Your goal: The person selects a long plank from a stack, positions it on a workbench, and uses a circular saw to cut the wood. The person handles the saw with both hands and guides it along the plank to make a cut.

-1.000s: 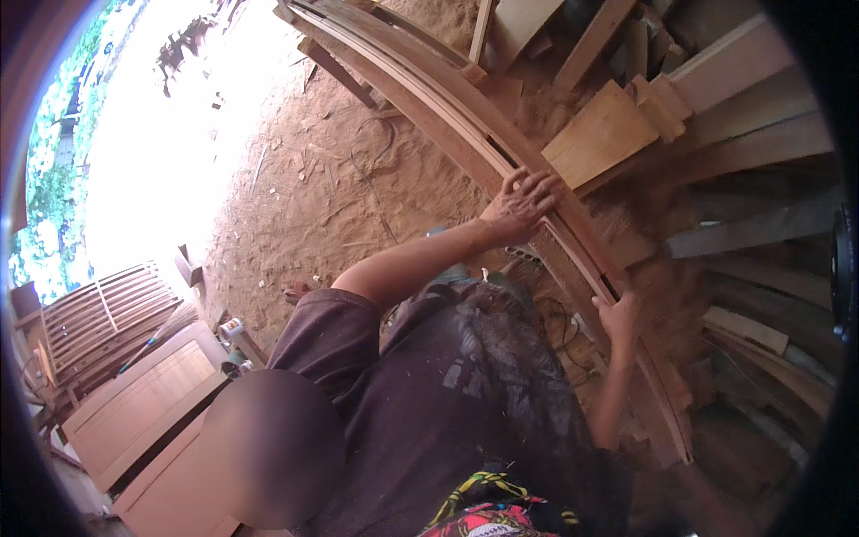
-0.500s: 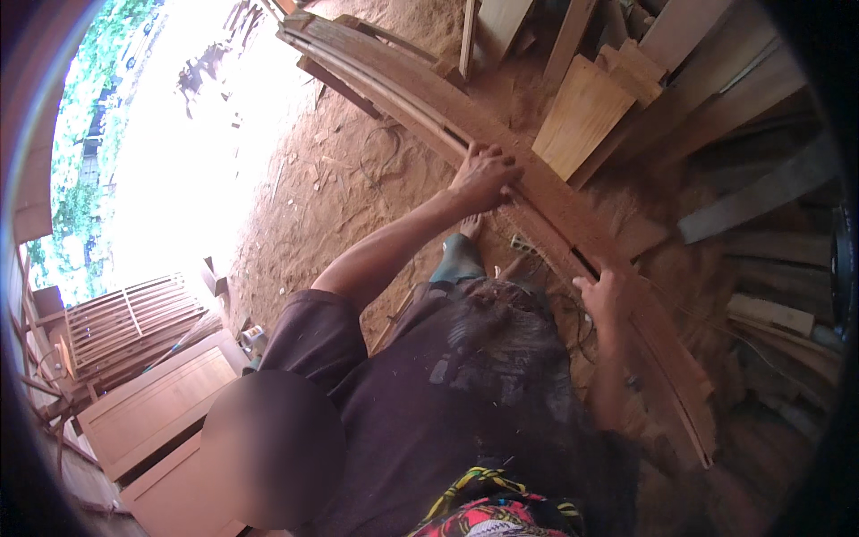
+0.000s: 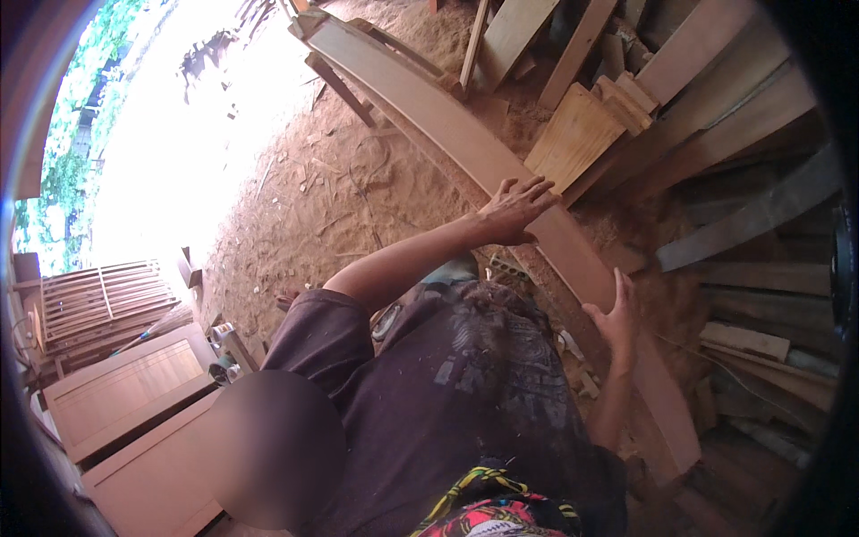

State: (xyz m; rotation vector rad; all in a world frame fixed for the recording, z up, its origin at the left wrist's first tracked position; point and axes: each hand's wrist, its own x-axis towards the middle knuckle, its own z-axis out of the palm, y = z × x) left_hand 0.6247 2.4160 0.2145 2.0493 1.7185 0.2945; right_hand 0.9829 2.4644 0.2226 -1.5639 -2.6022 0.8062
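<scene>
A long wooden plank [image 3: 429,98] runs diagonally from the far left to the near right, its smooth, broad face upward. It rests on a narrow, sawdust-covered support [image 3: 548,273] that shows along its near edge. My left hand [image 3: 519,212] is over the middle of the plank, fingers stretched out and slightly spread; whether it touches the wood I cannot tell. Nearer to me, my right hand [image 3: 616,313] lies at the plank with thumb and fingers apart. Neither hand is wrapped around anything.
Boards and offcuts [image 3: 582,134] lean and lie stacked along the right. Sandy, sawdust-strewn ground [image 3: 313,197] spreads to the left. Panelled wooden doors [image 3: 134,385] and a slatted wooden frame [image 3: 112,300] stand at the lower left. A yellowish slotted piece [image 3: 508,266] lies below the plank.
The plank has been turned: its grooved edge showed before, and a smooth broad face shows now. Both hands have loosened their hold and spread their fingers. My left hand has come nearer and rightward.
</scene>
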